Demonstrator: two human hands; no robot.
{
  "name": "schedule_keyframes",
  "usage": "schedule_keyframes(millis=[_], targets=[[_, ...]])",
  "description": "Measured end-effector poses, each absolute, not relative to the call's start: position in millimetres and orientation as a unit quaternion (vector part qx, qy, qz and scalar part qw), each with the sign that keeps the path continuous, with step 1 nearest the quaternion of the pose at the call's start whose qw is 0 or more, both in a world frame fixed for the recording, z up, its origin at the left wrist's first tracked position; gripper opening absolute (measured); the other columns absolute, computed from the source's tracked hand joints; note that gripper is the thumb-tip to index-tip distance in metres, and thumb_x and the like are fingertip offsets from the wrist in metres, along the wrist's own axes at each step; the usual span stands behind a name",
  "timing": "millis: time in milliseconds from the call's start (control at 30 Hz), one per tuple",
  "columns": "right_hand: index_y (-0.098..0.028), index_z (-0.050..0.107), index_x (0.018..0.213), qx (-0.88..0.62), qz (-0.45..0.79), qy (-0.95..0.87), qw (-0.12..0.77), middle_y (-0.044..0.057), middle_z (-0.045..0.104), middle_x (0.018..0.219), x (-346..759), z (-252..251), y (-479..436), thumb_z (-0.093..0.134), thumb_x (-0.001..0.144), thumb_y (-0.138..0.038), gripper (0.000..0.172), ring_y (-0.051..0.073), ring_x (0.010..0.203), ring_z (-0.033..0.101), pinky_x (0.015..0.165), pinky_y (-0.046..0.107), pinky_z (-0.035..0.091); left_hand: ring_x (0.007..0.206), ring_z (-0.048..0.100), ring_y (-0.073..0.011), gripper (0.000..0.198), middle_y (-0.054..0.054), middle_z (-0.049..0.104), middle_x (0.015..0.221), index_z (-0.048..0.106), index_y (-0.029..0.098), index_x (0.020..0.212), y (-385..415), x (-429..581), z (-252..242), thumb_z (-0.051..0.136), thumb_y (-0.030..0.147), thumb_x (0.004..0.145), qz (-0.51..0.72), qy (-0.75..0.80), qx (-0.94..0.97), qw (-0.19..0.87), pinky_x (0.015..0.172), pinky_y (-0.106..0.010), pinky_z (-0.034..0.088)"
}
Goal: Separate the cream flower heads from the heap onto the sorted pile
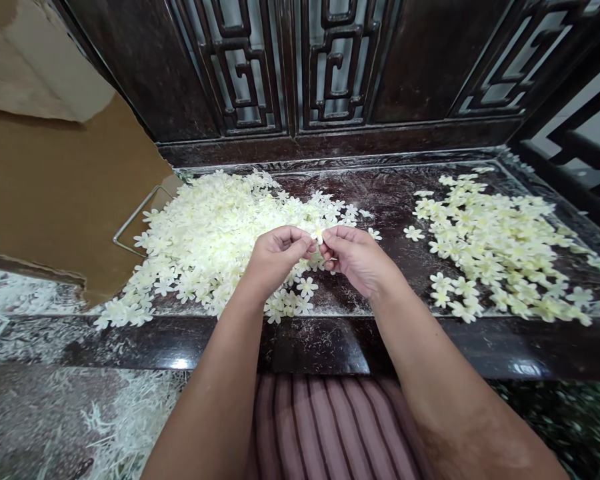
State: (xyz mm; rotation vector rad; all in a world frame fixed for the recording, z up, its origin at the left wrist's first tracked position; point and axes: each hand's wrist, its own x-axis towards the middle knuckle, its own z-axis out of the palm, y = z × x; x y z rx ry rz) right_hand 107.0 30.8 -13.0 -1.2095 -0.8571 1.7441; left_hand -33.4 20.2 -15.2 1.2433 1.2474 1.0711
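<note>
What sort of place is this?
Probably a home used for craft piecework: a dark carved wooden bench holds a large heap of cream artificial flowers and a sparser heap; left hand and right hand pinch one small cream flower.

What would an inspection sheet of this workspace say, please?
Surface: dark glossy ledge, dusted with fine white bits.
Job's things: cream flower pinched between both hands; dense flower pile to its left, looser flower spread to its right.
Clutter: cardboard sheet and wire loop at the left; white shreds on the floor.
Grippers: left hand and right hand both closed on the cream flower.
Cables: nothing seen.
Surroundings: carved dark wooden panel behind; striped cloth on the lap.
</note>
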Motion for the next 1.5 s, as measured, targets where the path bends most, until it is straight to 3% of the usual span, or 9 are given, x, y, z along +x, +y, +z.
schedule_keyframes(millis=[467, 700, 900, 1067, 1200, 1333, 1500], targets=[[-0.013, 0.057, 0.062, -0.484, 0.689, -0.346, 0.414, -0.003, 0.053, 0.053, 106.2, -12.3, 30.1, 0.064, 0.078, -0.014, 0.017, 0.005, 0.047, 0.046, 0.047, 0.019, 0.038, 0.059, 0.053, -0.0084, 0.004, 0.001, 0.06, 0.063, 0.06, 0.017, 0.067, 22.9, -32.8, -19.4, 0.06, 0.02, 0.069, 0.462, 0.509, 0.503, 0.523, 0.057, -0.021, 0.044], [-0.013, 0.056, 0.06, -0.482, 0.695, -0.329, 0.42, -0.004, 0.052, 0.051, 105.5, -13.1, 30.0, 0.062, 0.079, -0.014, 0.019, 0.004, 0.045, 0.045, 0.044, 0.017, 0.038, 0.065, 0.052, -0.0087, 0.013, 0.001, 0.056, 0.072, 0.058, 0.016, 0.079, 21.9, -31.7, -20.1, 0.064, 0.019, 0.068, 0.469, 0.515, 0.531, 0.481, 0.063, -0.022, 0.045], [-0.013, 0.056, 0.062, -0.466, 0.735, -0.289, 0.398, -0.004, 0.051, 0.05, 103.4, -8.7, 28.1, 0.06, 0.079, -0.013, 0.018, 0.004, 0.043, 0.044, 0.043, 0.016, 0.037, 0.076, 0.055, -0.0117, 0.033, -0.002, 0.06, 0.086, 0.061, 0.017, 0.104, 21.6, -30.9, -23.1, 0.064, 0.022, 0.072, 0.455, 0.501, 0.546, 0.493, 0.07, -0.026, 0.048], [-0.014, 0.055, 0.06, -0.464, 0.736, -0.323, 0.374, -0.005, 0.049, 0.049, 102.7, -5.7, 26.4, 0.056, 0.083, -0.017, 0.023, 0.004, 0.041, 0.041, 0.041, 0.016, 0.035, 0.071, 0.054, -0.0113, 0.021, -0.001, 0.06, 0.076, 0.063, 0.015, 0.089, 23.4, -33.1, -26.6, 0.066, 0.029, 0.073, 0.467, 0.475, 0.554, 0.5, 0.068, -0.026, 0.046], [-0.015, 0.051, 0.054, -0.519, 0.659, -0.417, 0.351, -0.004, 0.05, 0.048, 101.8, -6.9, 25.3, 0.055, 0.084, -0.017, 0.03, 0.004, 0.039, 0.04, 0.041, 0.018, 0.033, 0.065, 0.052, -0.0102, 0.016, 0.0, 0.058, 0.068, 0.059, 0.016, 0.074, 24.3, -33.6, -26.1, 0.062, 0.032, 0.078, 0.458, 0.466, 0.57, 0.499, 0.063, -0.024, 0.044], [-0.016, 0.053, 0.058, -0.531, 0.57, -0.478, 0.404, -0.006, 0.048, 0.048, 100.7, -10.1, 24.7, 0.062, 0.077, -0.015, 0.021, 0.004, 0.041, 0.039, 0.043, 0.02, 0.031, 0.059, 0.048, -0.0089, 0.018, 0.002, 0.053, 0.062, 0.058, 0.016, 0.07, 25.7, -33.2, -26.5, 0.06, 0.031, 0.078, 0.457, 0.489, 0.552, 0.497, 0.056, -0.021, 0.041], [-0.015, 0.056, 0.062, -0.498, 0.579, -0.482, 0.429, -0.006, 0.051, 0.049, 99.7, -11.6, 24.1, 0.061, 0.076, -0.016, 0.015, 0.005, 0.043, 0.041, 0.044, 0.02, 0.032, 0.057, 0.045, -0.0086, 0.019, 0.002, 0.051, 0.059, 0.057, 0.016, 0.068, 26.1, -33.1, -27.0, 0.06, 0.032, 0.077, 0.462, 0.494, 0.549, 0.491, 0.054, -0.021, 0.037]])
